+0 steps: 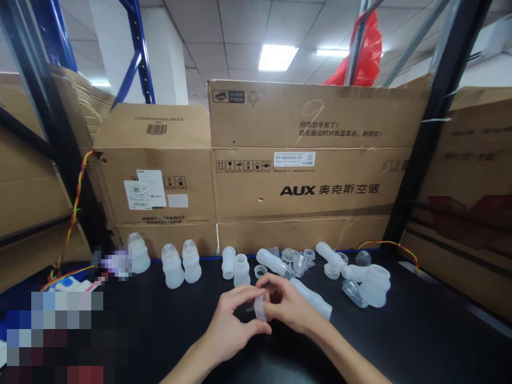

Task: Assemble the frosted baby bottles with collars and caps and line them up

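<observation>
Between my two hands, above the black tabletop, is a translucent baby bottle collar ring [260, 308], turned on edge. A small clear tip, seemingly a nipple, pokes out of its left side. My left hand [228, 326] curves around the ring, thumb below and fingers above. From the other side my right hand [288, 305] grips it, fingertips partly inside and hidden. Just behind the right hand a frosted bottle body [314, 298] lies on its side. Two more bottle bodies, one closed-looking [228, 262] and one open-mouthed [241, 272], stand beyond the left hand.
Three capped baby bottles [173, 269] stand at the left. Loose rings, clear caps [354, 293] and bottle bodies [376, 288] lie scattered to the right. Cardboard sheets [248, 192] wall off the back, between dark rack posts [424, 122]. A yellow-red cord [76, 208] hangs at left.
</observation>
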Action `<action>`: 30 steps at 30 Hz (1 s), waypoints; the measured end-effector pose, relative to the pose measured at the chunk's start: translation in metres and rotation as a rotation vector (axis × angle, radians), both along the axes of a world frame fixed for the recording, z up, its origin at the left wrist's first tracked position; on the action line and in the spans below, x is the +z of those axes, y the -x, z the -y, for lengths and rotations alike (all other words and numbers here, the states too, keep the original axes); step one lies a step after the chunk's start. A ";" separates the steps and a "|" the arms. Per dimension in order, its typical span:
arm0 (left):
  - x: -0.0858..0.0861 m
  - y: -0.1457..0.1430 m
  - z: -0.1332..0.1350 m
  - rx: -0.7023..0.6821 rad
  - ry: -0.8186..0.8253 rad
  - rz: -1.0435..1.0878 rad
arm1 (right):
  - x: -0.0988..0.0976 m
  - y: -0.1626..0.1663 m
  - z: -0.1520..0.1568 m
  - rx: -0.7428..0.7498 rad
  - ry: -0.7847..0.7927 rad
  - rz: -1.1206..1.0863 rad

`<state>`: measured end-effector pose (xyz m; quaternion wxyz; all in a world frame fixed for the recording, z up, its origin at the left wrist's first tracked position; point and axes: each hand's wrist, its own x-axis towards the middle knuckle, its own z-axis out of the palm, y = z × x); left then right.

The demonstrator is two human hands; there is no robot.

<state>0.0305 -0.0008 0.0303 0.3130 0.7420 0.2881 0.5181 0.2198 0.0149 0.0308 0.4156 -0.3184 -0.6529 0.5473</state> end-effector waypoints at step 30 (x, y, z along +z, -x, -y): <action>0.008 0.008 -0.004 -0.169 0.239 0.140 | -0.012 0.012 -0.007 -0.055 0.026 -0.095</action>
